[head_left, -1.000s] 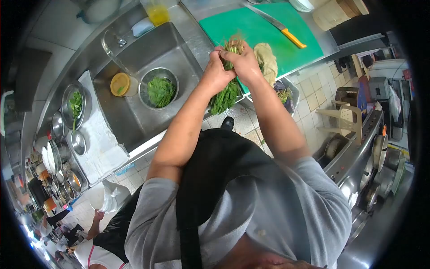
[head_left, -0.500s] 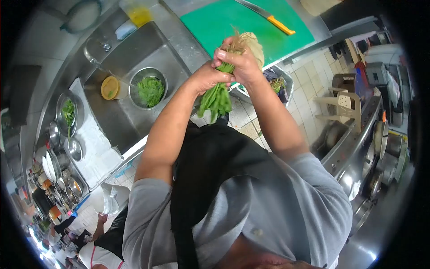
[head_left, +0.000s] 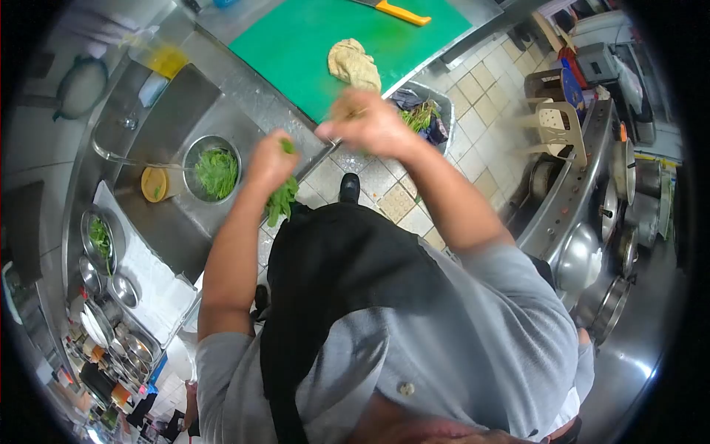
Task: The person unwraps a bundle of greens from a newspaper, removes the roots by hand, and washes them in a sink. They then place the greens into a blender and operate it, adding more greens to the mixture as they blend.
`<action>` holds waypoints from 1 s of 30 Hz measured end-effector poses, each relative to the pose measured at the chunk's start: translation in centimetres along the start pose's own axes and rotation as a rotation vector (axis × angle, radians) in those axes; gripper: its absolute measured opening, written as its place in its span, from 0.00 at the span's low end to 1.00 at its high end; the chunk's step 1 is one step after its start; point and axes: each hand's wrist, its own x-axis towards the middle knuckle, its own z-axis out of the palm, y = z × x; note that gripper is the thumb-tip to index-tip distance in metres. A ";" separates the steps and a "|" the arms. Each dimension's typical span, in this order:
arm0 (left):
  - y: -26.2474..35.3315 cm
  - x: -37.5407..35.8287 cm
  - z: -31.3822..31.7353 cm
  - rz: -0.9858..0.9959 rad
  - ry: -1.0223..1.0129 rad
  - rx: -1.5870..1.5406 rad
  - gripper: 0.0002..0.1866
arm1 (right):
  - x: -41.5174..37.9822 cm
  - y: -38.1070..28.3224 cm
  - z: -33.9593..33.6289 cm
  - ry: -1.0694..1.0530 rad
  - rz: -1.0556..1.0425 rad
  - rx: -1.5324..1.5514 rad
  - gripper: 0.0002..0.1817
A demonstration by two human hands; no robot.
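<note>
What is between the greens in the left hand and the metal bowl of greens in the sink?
Nothing visible is in the way. The left hand holds the greens above the front edge of the sink, and the metal bowl sits open just beyond it. The yellow cup stands at the bowl's far side, off the path.

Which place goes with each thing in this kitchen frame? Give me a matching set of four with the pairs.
Things:
1. leafy greens bunch
2. metal bowl of greens
3. crumpled cloth
4. orange-handled knife

Places:
A. in the sink
B. far edge of the green cutting board
C. in the left hand
D. near edge of the green cutting board

Pairs: 1-C, 2-A, 3-D, 4-B
</note>
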 end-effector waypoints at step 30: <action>-24.3 2.9 -20.6 -0.095 0.849 -1.431 0.18 | 21.3 -2.9 29.3 -0.234 -0.420 -0.438 0.56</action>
